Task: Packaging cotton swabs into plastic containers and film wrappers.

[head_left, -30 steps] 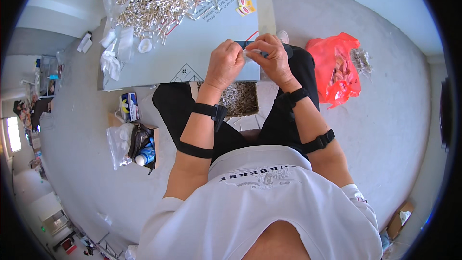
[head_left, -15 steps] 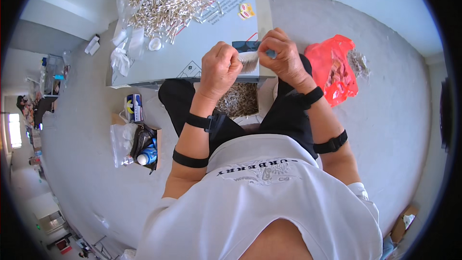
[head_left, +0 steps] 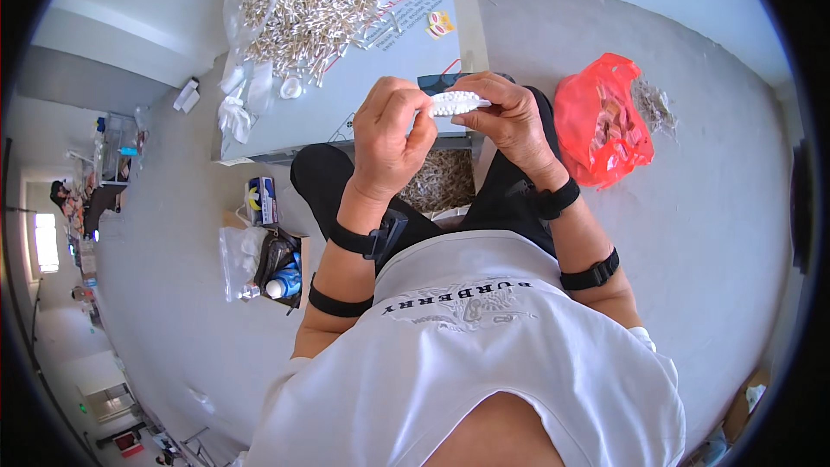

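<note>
Both hands are raised over the near edge of the table, with a small bundle of cotton swabs (head_left: 456,103) between them. Its white tips lie packed together in an oval facing me. My left hand (head_left: 393,134) pinches the bundle's left end between thumb and bent fingers. From the other side, my right hand (head_left: 510,117) grips the right end, thumb below and fingers above. A pale edge, perhaps of a plastic bag, shows by the right fingers. Beyond the hands, a big heap of loose cotton swabs (head_left: 316,13) lies on the grey-blue table (head_left: 372,78), partly on clear plastic.
Small yellow packets (head_left: 439,24) lie near the table's right side. On the floor to the right is a red plastic bag (head_left: 596,112). Between my knees stands a box of brownish sticks (head_left: 443,180). At left, an open carton holds a blue bottle (head_left: 284,284).
The bundle has turned, so its tips now face me instead of its sticks showing side-on. My right hand has rolled over and closed on its end; both hands stay close together.
</note>
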